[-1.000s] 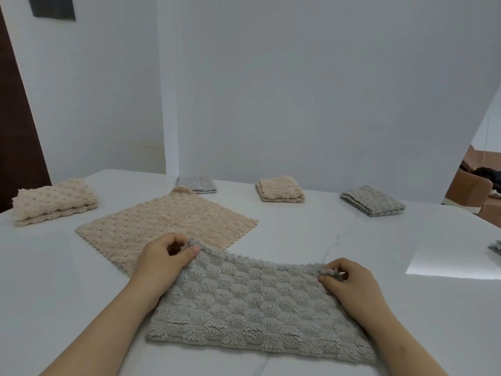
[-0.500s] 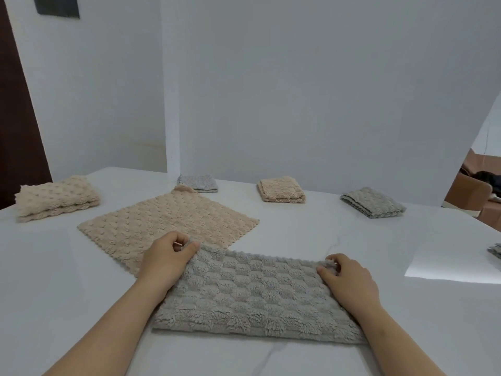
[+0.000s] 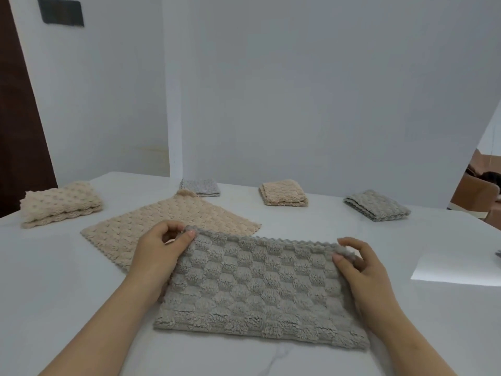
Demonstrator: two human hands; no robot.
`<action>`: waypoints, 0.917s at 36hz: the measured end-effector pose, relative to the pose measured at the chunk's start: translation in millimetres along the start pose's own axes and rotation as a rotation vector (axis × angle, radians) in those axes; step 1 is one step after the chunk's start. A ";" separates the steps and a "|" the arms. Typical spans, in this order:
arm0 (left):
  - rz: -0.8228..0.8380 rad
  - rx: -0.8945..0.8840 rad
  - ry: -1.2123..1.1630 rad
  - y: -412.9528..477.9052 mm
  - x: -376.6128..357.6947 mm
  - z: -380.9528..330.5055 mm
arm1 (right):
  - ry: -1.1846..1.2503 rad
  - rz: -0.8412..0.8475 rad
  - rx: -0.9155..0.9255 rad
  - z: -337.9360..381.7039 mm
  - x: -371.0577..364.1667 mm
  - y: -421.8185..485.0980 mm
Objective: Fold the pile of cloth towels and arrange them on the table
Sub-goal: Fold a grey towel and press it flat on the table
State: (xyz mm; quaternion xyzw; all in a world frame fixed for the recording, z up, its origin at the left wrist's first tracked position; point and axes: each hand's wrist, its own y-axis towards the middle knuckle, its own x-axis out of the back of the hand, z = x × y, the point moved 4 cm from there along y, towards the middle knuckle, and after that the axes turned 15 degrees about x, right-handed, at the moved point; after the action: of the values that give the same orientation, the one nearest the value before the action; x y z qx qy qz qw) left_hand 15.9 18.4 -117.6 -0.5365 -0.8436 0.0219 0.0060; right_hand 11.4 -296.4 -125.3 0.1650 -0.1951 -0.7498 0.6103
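Head view: the grey towel [image 3: 257, 289] lay on the table [image 3: 54, 280] close in, long axis left to right. Left hand [image 3: 160, 253] pinched its far-left corner, right hand [image 3: 363, 270] pinched the far-right one. One hand per end, so either could likely carry its end across.

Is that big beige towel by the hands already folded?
No, the beige towel lies spread open and flat on the table; left hand and right hand pinch the grey towel.
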 end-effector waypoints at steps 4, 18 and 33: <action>0.013 -0.005 -0.010 -1.2 5.3 -1.4 | 0.045 -0.055 0.077 10.2 -0.6 0.2; 0.100 0.038 0.056 -6.8 0.4 0.7 | -0.100 -0.170 0.101 11.8 7.6 4.2; 0.270 -0.054 0.733 -10.2 -7.6 12.5 | -0.710 0.418 -0.188 4.6 0.2 -8.4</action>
State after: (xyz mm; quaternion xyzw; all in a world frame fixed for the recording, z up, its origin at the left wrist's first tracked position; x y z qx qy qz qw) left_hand 9.4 6.9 -129.5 -0.6148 -0.7077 -0.1928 0.2899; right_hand 2.0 -294.7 -125.4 -0.2029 -0.3534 -0.6346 0.6566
